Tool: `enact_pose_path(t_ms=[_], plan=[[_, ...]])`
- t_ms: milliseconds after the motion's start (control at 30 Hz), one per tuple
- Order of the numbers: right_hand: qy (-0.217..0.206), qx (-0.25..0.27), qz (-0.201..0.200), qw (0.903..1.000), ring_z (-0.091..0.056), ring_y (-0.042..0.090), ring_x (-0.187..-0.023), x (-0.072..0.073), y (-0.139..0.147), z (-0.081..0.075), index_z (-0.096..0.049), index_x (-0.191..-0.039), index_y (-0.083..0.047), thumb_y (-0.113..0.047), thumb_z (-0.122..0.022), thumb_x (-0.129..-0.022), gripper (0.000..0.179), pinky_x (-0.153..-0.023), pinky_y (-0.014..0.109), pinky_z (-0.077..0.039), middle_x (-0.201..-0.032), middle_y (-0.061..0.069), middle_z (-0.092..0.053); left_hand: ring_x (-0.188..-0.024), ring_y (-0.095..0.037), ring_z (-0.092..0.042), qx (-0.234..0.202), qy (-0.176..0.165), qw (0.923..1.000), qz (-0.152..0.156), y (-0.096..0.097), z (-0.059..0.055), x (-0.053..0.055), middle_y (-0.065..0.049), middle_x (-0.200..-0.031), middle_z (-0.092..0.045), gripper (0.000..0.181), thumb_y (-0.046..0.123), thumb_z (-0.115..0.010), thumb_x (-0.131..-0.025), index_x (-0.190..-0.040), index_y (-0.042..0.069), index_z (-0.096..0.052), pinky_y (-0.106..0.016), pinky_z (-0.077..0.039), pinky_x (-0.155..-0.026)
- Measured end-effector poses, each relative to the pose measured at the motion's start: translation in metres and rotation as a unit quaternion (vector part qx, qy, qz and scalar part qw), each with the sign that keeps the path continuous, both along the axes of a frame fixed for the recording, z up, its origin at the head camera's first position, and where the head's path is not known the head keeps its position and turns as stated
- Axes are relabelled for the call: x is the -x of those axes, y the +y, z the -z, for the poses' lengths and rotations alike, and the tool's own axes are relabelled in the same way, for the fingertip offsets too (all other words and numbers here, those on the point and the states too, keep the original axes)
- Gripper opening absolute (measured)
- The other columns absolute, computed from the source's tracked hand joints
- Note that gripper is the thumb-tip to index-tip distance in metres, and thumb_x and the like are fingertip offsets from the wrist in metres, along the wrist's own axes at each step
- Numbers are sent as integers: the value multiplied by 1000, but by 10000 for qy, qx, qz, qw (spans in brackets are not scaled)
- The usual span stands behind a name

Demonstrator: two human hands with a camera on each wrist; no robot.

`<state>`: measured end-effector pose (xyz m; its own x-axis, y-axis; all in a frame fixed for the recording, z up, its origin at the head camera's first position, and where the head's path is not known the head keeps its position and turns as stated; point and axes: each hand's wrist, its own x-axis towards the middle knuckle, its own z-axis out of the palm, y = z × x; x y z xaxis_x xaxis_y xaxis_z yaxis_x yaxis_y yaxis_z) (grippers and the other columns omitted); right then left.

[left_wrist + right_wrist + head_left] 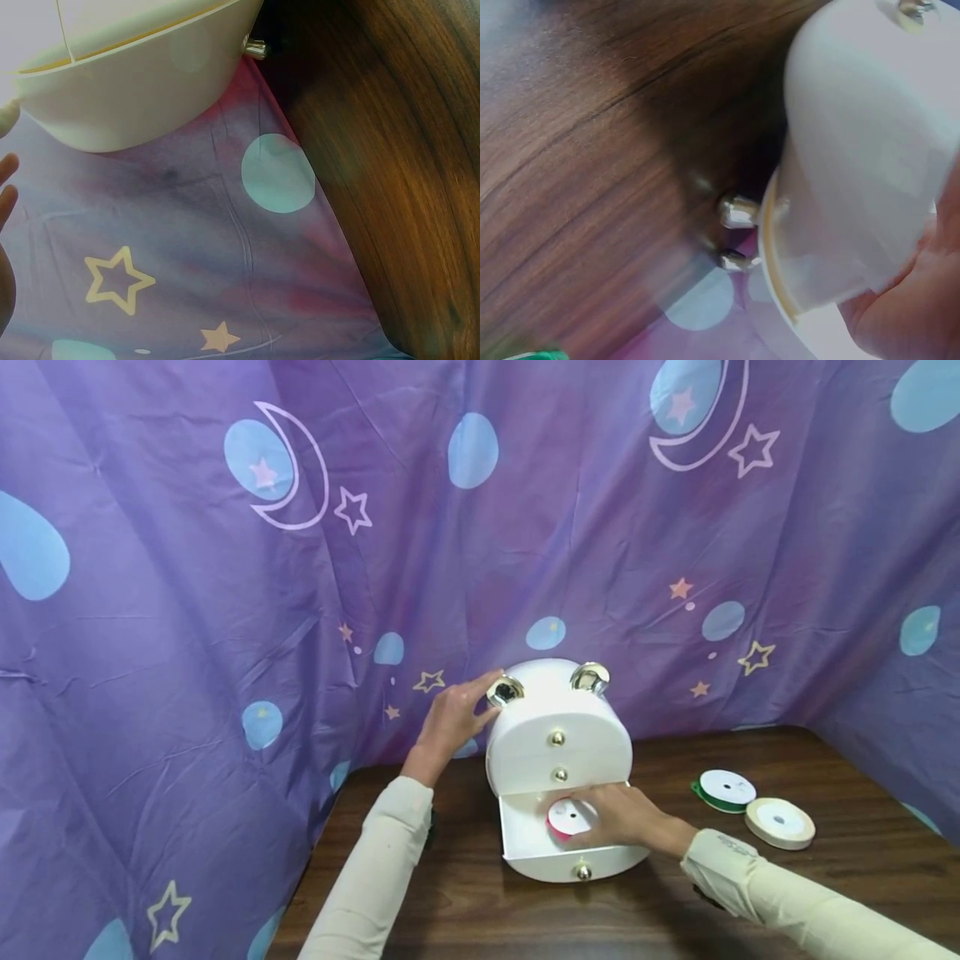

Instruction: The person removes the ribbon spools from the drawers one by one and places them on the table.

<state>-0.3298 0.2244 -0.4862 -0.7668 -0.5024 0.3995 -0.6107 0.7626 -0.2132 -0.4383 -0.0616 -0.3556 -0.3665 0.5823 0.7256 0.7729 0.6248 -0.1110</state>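
Observation:
A white drawer box (561, 702) with two shiny gold ears and gold knobs stands on the table. Its bottom drawer (517, 831) is pulled out toward me. At the box's upper left, my left hand (452, 720) has fingers and thumb on either side of the gold ear (505, 691). My right hand (626, 814) reaches into the drawer and grips a red ribbon spool (562, 820) with a white face. In the right wrist view the drawer wall (862, 150) hides the spool and part of the hand (922, 300).
Right of the box lie a green ribbon spool (727, 788) and a cream ribbon spool (780, 823), side by side on the dark wooden table (465, 902). A purple curtain (525, 543) with moons and stars hangs right behind the box.

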Motion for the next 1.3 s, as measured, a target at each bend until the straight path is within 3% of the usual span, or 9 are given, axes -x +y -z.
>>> enact_pose_path(t_ms=[233, 533, 800, 1000, 1167, 1300], plan=[[-245, -148, 404, 9988, -66, 10, -83, -19, 13, -20, -76, -124, -28, -68, -85, -72, 66, -62, 31, -52, -110, -4, -76, -98, -30, -76, -8, 48, 10000, -5, 1, 0, -1, -10, -138, -67, 67, 22, -89, -85, -145, 11, -61, -36, -63, -83], [5, -40, 679, 9977, -71, 14, -86, -39, 39, -46, -76, -124, -22, -70, -83, -72, 71, -60, 33, -54, -107, -2, -78, -96, -30, -76, -16, -48, 9999, -142, -1, 1, -2, -7, -140, -66, 67, 23, -88, -85, -146, 14, -61, -36, -63, -83], [303, -9, 963, 9949, -68, 10, -85, -51, 77, -54, -76, -125, -22, -70, -84, -71, 73, -62, 35, -54, -105, -7, -77, -100, -30, -75, -22, 1, 10000, -35, 1, 1, 0, -8, -140, -66, 67, 24, -87, -86, -146, 13, -60, -37, -63, -84], [215, 29, 1367, 9904, -67, 13, -84, -49, 112, -41, -74, -127, -16, -70, -85, -70, 80, -59, 38, -52, -108, 0, -77, -96, -29, -76, -50, 91, 9999, -14, 0, 1, 0, -9, -139, -66, 67, 22, -88, -86, -146, 12, -60, -35, -63, -82], [193, -122, 1654, 9860, -62, 11, -74, -43, 145, -17, -75, -123, -14, -65, -88, -69, 76, -55, 36, -49, -100, 1, -76, -95, -28, -76, 35, 74, 10000, -37, 0, 0, 0, -9, -141, -66, 67, 25, -87, -87, -147, 12, -59, -35, -63, -81], [172, -251, 1805, 9831, -65, 17, -71, -41, 164, 2, -75, -118, -11, -64, -90, -67, 75, -52, 42, -50, -97, 5, -76, -99, -28, -76, 53, 64, 10000, -24, 1, 0, -1, -8, -141, -65, 67, 25, -87, -87, -147, 12, -59, -35, -63, -84]])
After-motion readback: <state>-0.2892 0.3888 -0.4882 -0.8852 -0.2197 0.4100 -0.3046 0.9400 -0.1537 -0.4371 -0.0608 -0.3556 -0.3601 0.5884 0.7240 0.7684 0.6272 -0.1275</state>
